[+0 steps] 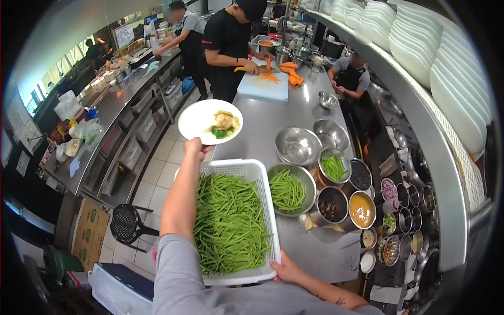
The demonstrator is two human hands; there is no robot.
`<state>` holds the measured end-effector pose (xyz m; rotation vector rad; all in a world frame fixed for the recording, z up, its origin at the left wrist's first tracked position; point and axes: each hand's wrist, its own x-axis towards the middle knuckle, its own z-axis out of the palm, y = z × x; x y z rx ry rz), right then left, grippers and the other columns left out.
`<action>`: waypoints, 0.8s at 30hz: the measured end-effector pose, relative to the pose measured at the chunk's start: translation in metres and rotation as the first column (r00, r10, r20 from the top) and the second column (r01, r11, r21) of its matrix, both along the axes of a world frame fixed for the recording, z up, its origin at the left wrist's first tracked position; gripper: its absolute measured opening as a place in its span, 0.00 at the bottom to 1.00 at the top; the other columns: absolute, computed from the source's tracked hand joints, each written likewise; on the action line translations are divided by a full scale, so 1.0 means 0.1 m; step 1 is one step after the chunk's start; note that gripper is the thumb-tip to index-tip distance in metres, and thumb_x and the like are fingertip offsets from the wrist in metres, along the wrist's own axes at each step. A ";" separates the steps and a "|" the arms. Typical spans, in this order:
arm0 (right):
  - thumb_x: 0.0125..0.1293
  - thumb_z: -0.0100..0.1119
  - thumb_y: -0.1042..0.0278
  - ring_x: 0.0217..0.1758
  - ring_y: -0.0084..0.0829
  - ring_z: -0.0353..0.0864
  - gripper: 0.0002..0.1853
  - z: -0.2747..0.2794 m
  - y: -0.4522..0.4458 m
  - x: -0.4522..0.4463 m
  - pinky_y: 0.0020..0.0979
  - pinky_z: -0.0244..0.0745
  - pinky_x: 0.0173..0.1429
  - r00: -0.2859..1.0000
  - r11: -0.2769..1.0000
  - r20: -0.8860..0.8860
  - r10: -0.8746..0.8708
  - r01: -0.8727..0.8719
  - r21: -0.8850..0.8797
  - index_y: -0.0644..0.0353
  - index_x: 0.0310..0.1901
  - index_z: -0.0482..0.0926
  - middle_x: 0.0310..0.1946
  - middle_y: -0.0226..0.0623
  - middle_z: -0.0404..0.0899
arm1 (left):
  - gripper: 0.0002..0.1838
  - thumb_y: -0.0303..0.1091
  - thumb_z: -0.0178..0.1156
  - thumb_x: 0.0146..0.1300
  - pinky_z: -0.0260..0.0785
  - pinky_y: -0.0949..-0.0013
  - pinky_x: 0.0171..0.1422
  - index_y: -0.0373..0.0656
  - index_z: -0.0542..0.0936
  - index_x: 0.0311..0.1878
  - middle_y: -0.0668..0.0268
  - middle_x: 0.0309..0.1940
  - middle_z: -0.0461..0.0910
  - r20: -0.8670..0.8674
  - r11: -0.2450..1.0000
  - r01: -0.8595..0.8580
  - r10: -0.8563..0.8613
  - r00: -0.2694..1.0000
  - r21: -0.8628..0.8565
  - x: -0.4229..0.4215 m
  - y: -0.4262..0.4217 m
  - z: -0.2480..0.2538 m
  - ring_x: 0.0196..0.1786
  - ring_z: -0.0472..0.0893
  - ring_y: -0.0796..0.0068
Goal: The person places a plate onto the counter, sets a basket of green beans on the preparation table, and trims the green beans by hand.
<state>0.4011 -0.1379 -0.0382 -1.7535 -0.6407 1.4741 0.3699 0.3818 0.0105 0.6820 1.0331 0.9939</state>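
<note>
My left hand (pixel 196 149) is stretched forward, its fingers closed on the near rim of a white plate (pixel 195 122). On the plate's right side sits a small portion of pale food (pixel 224 120) with some green beneath it. My right hand (pixel 286 268) grips the near right corner of a white plastic basket (pixel 268 210), which is full of long green beans (pixel 228 226). The basket is close against my body, at the steel table's left edge. Just right of it stands a steel bowl (pixel 310 195) holding more green beans.
A co-worker in black (pixel 226 42) cuts carrots on a white cutting board (pixel 262 88). Steel bowls (pixel 298 146) and a pot of orange-yellow liquid (pixel 362 209) stand to the right. Stacked white dishes (pixel 459 89) line the overhead shelf. A black stool (pixel 126 220) is at left.
</note>
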 end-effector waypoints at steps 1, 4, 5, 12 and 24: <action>0.74 0.51 0.64 0.22 0.25 0.79 0.25 -0.06 -0.02 0.00 0.29 0.77 0.24 1.000 1.000 -0.012 0.008 -0.008 -0.003 0.63 0.66 0.56 0.38 0.43 0.78 | 0.18 0.21 0.44 0.66 0.87 0.55 0.34 0.27 0.73 0.57 0.44 0.45 0.83 -0.028 0.999 0.023 -0.024 0.999 -0.041 0.23 0.07 -0.14 0.40 0.88 0.50; 0.75 0.52 0.62 0.28 0.22 0.79 0.27 -0.05 -0.03 0.03 0.26 0.77 0.27 0.996 0.992 -0.046 0.073 -0.068 0.102 0.63 0.67 0.55 0.43 0.42 0.77 | 0.18 0.24 0.44 0.71 0.86 0.52 0.34 0.32 0.72 0.61 0.47 0.47 0.83 -0.021 0.987 0.075 -0.079 0.997 -0.142 0.84 0.15 -0.36 0.40 0.88 0.49; 0.76 0.52 0.60 0.37 0.23 0.78 0.28 0.05 -0.01 0.05 0.28 0.79 0.37 0.994 0.996 -0.054 0.094 -0.094 -0.008 0.63 0.69 0.54 0.49 0.41 0.75 | 0.18 0.24 0.44 0.71 0.86 0.50 0.34 0.33 0.72 0.61 0.47 0.48 0.83 -0.011 0.982 0.073 -0.075 0.997 -0.172 1.02 0.16 -0.41 0.40 0.88 0.49; 0.77 0.51 0.62 0.64 0.34 0.71 0.31 -0.30 -0.15 0.11 0.36 0.70 0.66 0.988 0.972 0.018 0.153 -0.154 0.177 0.65 0.73 0.53 0.62 0.47 0.70 | 0.21 0.21 0.40 0.73 0.82 0.39 0.49 0.40 0.68 0.67 0.52 0.57 0.80 0.013 0.885 0.124 -0.132 0.991 -0.450 1.87 0.12 -0.78 0.52 0.85 0.50; 0.74 0.52 0.67 0.67 0.39 0.69 0.33 -0.16 -0.10 0.23 0.39 0.66 0.70 0.962 0.953 0.165 0.218 -0.246 0.178 0.67 0.74 0.50 0.65 0.51 0.68 | 0.35 0.35 0.59 0.60 0.65 0.40 0.70 0.40 0.66 0.72 0.50 0.66 0.74 -0.460 0.973 0.170 -0.224 0.859 -0.155 1.34 0.43 -0.76 0.70 0.71 0.47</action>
